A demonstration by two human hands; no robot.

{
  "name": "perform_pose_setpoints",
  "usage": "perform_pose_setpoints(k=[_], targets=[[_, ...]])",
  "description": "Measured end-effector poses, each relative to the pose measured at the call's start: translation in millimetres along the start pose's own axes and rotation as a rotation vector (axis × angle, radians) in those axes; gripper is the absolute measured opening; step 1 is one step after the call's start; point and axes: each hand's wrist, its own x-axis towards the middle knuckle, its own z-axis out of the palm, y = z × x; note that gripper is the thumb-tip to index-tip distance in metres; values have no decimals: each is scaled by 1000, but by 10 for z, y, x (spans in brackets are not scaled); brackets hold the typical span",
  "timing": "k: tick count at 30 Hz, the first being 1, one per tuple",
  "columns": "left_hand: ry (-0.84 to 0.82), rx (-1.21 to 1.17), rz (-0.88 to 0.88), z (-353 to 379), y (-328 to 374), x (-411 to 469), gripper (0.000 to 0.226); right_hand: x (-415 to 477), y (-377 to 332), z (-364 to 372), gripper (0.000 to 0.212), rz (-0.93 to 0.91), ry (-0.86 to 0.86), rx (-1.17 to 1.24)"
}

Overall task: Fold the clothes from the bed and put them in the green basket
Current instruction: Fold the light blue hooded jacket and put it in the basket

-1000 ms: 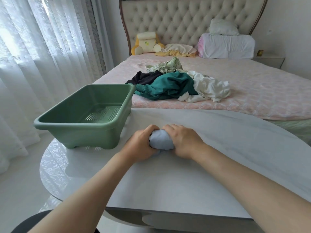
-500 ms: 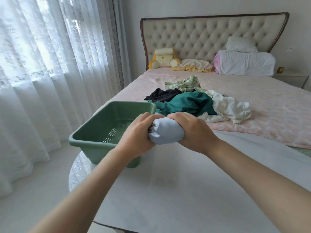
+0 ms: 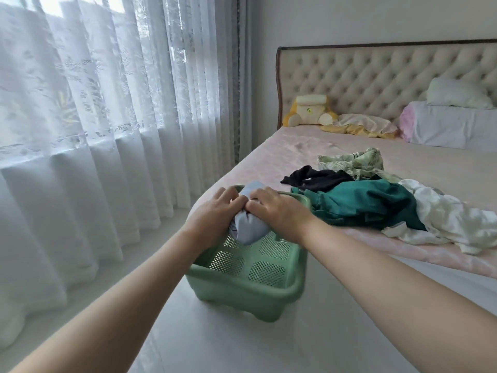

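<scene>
My left hand (image 3: 212, 214) and my right hand (image 3: 277, 211) both grip a rolled pale blue garment (image 3: 248, 230) from either side. They hold it over the inside of the green basket (image 3: 242, 294), which stands on the white table. On the pink bed (image 3: 443, 170) to the right lies a loose pile: a black piece (image 3: 314, 177), a teal garment (image 3: 360, 201), a white one (image 3: 451, 219) and a leaf-print one (image 3: 355, 161).
The white table (image 3: 295, 345) runs under the basket and meets the bed's foot edge. Sheer curtains (image 3: 94, 130) hang along the left. At the tufted headboard (image 3: 376, 79) sit a yellow cushion (image 3: 309, 111), pillows (image 3: 451, 122) and crumpled cloth.
Both hands lifted the rolled blue garment off the table and carried it left and forward until it hangs over the green basket. The view swung left with them.
</scene>
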Motion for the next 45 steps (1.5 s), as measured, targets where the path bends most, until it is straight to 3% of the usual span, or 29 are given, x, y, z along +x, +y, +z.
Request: perform_pose_setpoints(k=[3,8,12,15,18,20,23,26,27,29,32,34,38,45], targets=[[-187,133,2,266,-269,19,51,185,46,282,44,-86,-92,-54],[-467,224,-1,608,-478,43,64,317,99,637,51,-165,-356,7],[-735,25,-192,671,-288,-5,66,296,-37,800,34,-163,-631,-30],[-825,-88,-235,632,-254,-18,77,292,-59,762,42,-134,-770,-77],[-854,-128,-267,549,-279,-31,61,311,-40,664,51,35,-874,29],[-829,-164,-295,471,-281,-31,49,314,-58,625,48,275,-835,202],[-727,-201,-329,345,-279,-45,47,329,-66,707,52,581,-756,486],[-493,-128,-275,202,-297,-92,45,395,-83,786,60,791,-711,672],[-414,-74,-267,161,-316,-125,46,411,-98,795,74,822,-746,677],[-346,-15,-345,133,-377,-222,55,417,-132,832,113,851,-855,650],[-370,-180,-572,210,-457,-362,66,411,-126,946,136,844,-899,774],[-333,-288,-625,273,-498,-362,60,415,-142,969,135,827,-905,804],[-313,-278,-618,315,-547,-314,50,479,-300,891,121,751,-955,804],[-271,-313,-666,254,-481,-300,57,515,-649,644,108,640,-1044,772]])
